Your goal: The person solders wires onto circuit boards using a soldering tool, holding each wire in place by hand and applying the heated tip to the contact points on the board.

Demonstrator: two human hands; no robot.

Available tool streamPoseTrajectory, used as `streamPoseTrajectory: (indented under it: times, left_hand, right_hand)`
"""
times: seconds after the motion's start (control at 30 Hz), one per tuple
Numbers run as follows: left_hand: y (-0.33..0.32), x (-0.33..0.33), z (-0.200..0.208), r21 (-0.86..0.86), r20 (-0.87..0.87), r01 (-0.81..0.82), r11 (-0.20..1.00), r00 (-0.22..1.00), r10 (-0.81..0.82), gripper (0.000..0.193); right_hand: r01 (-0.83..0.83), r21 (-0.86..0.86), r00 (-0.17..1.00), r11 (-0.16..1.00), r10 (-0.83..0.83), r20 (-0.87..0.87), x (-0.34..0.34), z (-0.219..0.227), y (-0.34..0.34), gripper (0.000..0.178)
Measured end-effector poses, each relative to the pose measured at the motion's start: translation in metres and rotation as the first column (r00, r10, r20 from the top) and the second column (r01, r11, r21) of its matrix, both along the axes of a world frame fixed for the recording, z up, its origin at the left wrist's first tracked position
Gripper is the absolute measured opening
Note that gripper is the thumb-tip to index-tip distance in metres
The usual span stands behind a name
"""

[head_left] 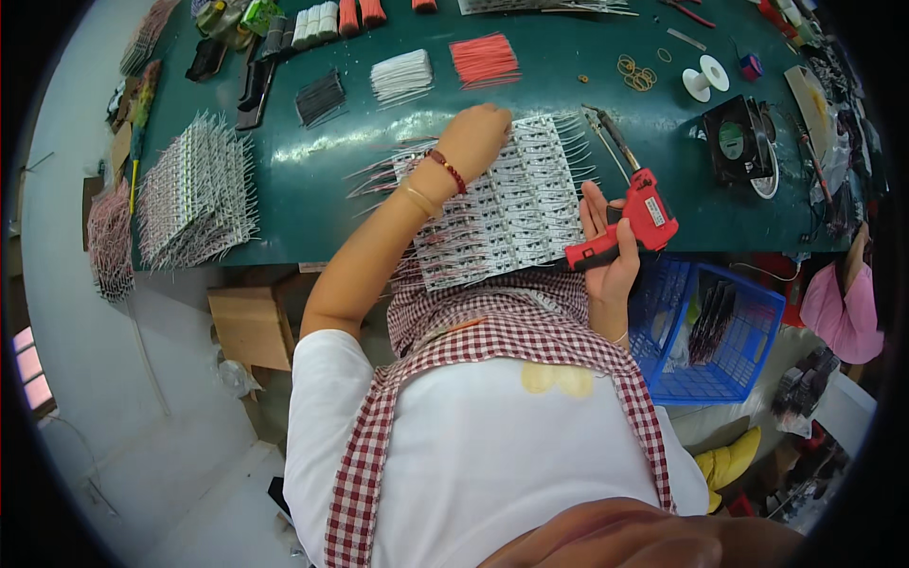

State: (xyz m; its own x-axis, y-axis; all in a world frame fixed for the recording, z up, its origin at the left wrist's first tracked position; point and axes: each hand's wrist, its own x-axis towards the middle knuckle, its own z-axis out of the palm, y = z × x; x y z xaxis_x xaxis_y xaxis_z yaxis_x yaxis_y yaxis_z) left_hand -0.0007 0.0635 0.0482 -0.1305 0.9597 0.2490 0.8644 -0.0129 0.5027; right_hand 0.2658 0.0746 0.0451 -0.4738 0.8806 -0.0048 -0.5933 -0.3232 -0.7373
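A panel of small white circuit boards [530,213] lies at the table's near edge, with thin wires sticking out along its left and right sides. My left hand [478,137] is closed over the panel's far part. Its fingertips are hidden beneath it, so what they pinch does not show. At the panel's right, my right hand [614,248] grips a red soldering gun [651,213], palm turned up. The gun's metal tip points away toward the far side, above the table. Beyond the panel lie bundles of black wires [320,97], white wires [400,76] and red wires [484,59].
A stack of wired board panels [194,194] stands at the left. On the right are a white spool [705,79], rubber bands [636,74] and a black fan [737,140]. Below the table edge sits a blue crate [701,386]; a cardboard box [248,327] is at lower left.
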Motion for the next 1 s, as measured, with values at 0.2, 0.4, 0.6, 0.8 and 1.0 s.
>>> streamPoseTrajectory:
  times: [0.2, 0.4, 0.6, 0.8, 1.0]
  left_hand:
    - [-0.006, 0.005, 0.007, 0.041, 0.057, -0.088, 0.995, 0.995, 0.086, 0.012]
    - [-0.042, 0.004, 0.007, -0.021, 0.088, -0.296, 0.955, 0.951, 0.297, 0.020]
    - [-0.054, 0.004, 0.004, -0.037, -0.231, -0.453, 0.891, 0.871, 0.434, 0.013]
    - [-0.039, 0.007, 0.014, 0.077, -0.146, -0.278, 0.958, 0.947, 0.286, 0.014]
    - [-0.011, 0.016, 0.005, -0.102, -0.001, -0.015, 0.995, 1.000, 0.015, 0.013]
  right_hand:
    - [0.010, 0.002, 0.999, 1.000, -0.010, 0.035, 0.002, 0.002, -0.003, 0.027]
    - [0.022, -0.015, 0.999, 1.000, -0.021, 0.043, 0.003, 0.004, -0.006, 0.028]
    - [0.011, -0.026, 0.999, 1.000, -0.010, 0.035, 0.000, -0.001, -0.003, 0.028]
    - [0.028, -0.026, 0.998, 0.999, -0.027, 0.050, 0.001, 0.002, -0.004, 0.028]
    - [0.029, -0.053, 0.999, 0.998, -0.027, 0.042, 0.000, 0.002, -0.001, 0.028]
